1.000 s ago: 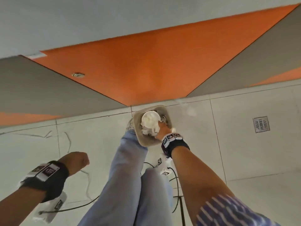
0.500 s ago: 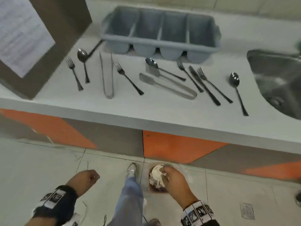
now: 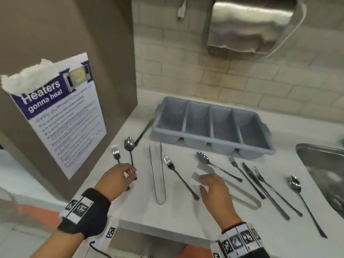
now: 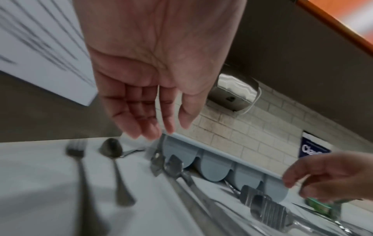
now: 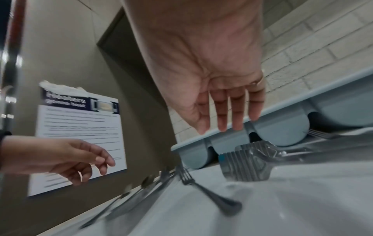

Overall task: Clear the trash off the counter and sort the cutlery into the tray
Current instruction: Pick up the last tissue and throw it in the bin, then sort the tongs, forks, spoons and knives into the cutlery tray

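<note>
A grey four-compartment tray (image 3: pixel 210 139) stands at the back of the white counter (image 3: pixel 141 207), and its compartments look empty. In front of it lie several forks, spoons, a knife and two pairs of tongs. My left hand (image 3: pixel 131 174) hovers with relaxed fingers over the handles of the leftmost spoon (image 3: pixel 129 143) and fork (image 3: pixel 115 152). The left wrist view shows that hand (image 4: pixel 161 124) holding nothing. My right hand (image 3: pixel 202 183) is spread open above the middle fork (image 3: pixel 176 174) and the ribbed end of the nearer tongs (image 5: pixel 246 166), gripping nothing.
A brown cabinet side with a poster (image 3: pixel 61 116) walls in the counter's left end. A steel sink (image 3: pixel 320 164) lies at the right. A paper-towel dispenser (image 3: pixel 251 25) hangs on the tiled wall. More cutlery, among it a knife (image 3: pixel 253 179) and a spoon (image 3: pixel 296 185), lies to the right.
My right hand has let go of the crumpled white trash over the floor bin. Both hands have risen from floor level to just above the cutlery on the counter.
</note>
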Demonstrator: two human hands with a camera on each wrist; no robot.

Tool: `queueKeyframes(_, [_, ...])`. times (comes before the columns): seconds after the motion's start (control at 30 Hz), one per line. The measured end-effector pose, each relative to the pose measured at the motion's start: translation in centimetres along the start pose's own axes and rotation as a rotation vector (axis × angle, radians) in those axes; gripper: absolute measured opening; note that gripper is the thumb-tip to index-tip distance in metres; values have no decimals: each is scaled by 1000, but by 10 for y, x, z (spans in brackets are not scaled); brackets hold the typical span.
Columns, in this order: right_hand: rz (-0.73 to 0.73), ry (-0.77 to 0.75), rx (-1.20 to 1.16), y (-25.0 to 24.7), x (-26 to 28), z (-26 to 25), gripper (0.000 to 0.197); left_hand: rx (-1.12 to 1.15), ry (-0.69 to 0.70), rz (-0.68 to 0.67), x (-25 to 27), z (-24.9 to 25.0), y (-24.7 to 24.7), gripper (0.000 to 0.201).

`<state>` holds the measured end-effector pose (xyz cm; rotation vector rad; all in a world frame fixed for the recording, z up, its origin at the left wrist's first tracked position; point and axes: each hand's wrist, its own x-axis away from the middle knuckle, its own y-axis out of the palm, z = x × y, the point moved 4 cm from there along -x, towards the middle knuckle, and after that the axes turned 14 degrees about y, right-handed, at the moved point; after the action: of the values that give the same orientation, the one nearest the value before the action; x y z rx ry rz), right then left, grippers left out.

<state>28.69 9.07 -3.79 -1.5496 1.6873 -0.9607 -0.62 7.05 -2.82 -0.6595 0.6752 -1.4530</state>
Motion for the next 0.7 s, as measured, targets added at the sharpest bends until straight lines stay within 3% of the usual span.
queueKeyframes(0.1, [51,137,241,5,-38,0,45,-3,-17,-157,-45,7,12,53])
queueKeyframes(0.23, [-64,367,492,8,-67,16,68,-32,-57,-375,-78,19,50,107])
queueKeyframes(0.33, [-124,474,655,4,-73,34,62,-30,-113,-452,-89,21,74,130])
queueKeyframes(0.5, [-264,337,793,0,-74,51,41,-26,-130,-498,-96,16,88,132])
queueKeyframes(0.7, [-361,198,550,-28,-63,32,47,170,-86,-530,-92,-1,41,128])
